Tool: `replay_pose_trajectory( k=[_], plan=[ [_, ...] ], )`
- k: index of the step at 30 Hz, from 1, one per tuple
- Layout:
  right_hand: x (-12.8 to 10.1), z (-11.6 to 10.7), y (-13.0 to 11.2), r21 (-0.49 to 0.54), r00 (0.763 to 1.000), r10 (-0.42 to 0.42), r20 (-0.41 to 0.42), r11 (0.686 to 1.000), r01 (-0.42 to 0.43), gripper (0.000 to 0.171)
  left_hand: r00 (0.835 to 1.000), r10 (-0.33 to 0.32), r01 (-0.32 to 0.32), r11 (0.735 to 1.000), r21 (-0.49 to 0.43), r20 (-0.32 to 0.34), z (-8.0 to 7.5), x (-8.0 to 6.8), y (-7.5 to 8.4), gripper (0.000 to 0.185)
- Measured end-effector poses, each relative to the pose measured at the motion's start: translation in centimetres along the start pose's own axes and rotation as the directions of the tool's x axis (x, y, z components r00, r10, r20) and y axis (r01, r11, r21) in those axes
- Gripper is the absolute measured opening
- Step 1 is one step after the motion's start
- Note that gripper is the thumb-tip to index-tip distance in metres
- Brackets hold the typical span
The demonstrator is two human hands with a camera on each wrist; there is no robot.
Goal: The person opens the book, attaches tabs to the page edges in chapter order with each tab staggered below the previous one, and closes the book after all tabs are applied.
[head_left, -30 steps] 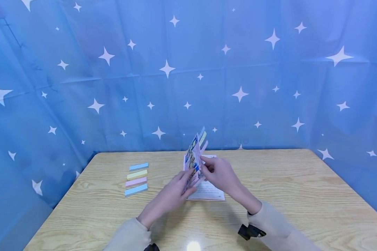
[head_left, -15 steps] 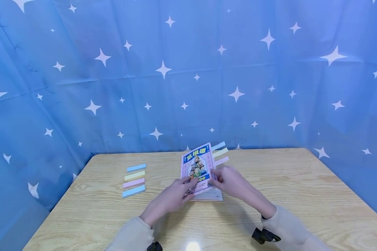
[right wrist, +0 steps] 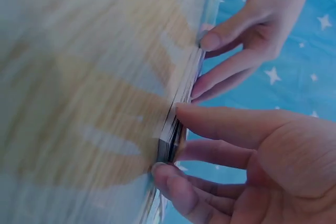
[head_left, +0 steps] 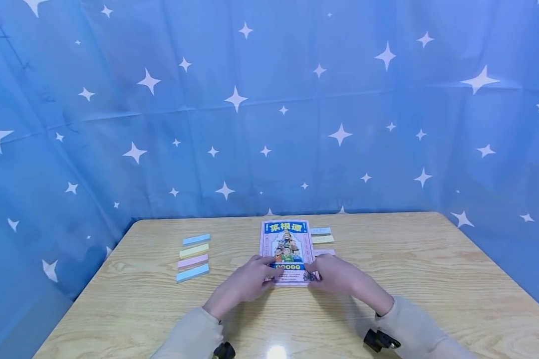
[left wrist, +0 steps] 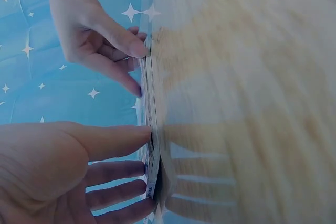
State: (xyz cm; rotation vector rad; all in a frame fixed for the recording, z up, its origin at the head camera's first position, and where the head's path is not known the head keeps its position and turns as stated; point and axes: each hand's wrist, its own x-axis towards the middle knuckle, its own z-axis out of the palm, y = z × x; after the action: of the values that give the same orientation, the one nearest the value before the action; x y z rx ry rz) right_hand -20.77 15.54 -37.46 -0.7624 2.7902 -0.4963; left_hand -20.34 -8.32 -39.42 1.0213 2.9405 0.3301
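Note:
A closed pink-and-blue book [head_left: 288,242] with cartoon figures on its cover lies flat on the table. Blue [head_left: 321,231], yellow [head_left: 323,239] and pink sticky tabs [head_left: 325,252] stick out from its right side. My left hand [head_left: 247,281] lies at the lower left corner, fairly straight fingers [left wrist: 113,171] touching the book and the thumb at its front edge. At the lower right corner my right hand [head_left: 339,275] holds the book, with thumb [right wrist: 197,116] against the front edge and bent fingers around the side. The pages [right wrist: 167,140] show edge-on in the right wrist view.
Left of the book lie a blue strip pad [head_left: 196,240], a yellow one [head_left: 194,251], a pink one [head_left: 193,261] and another blue one [head_left: 192,272], in a column. A blue curtain [head_left: 269,99] with white stars hangs behind the wooden table [head_left: 413,259].
The book, tilted up and partly open a second ago, has swung down shut and now lies flat and straight. Both hands have lowered with it, the right from the cover's edge to the lower right corner.

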Motion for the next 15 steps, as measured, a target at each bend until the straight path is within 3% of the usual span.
replay_pose_trajectory(
  k=[8, 15],
  plan=[
    [0.5, 0.0, 0.2, -0.052, 0.999, -0.043, 0.021, 0.998, 0.044, 0.029, 0.999, -0.031, 0.031, 0.999, 0.043, 0.011, -0.1, 0.5, 0.1, 0.037],
    [1.6, -0.1, 0.8, -0.016, 0.999, -0.033, 0.031, 0.999, 0.034, 0.044, 0.997, -0.077, 0.076, 0.996, 0.044, 0.027, -0.2, 1.2, -0.1, 0.035]
  ],
)
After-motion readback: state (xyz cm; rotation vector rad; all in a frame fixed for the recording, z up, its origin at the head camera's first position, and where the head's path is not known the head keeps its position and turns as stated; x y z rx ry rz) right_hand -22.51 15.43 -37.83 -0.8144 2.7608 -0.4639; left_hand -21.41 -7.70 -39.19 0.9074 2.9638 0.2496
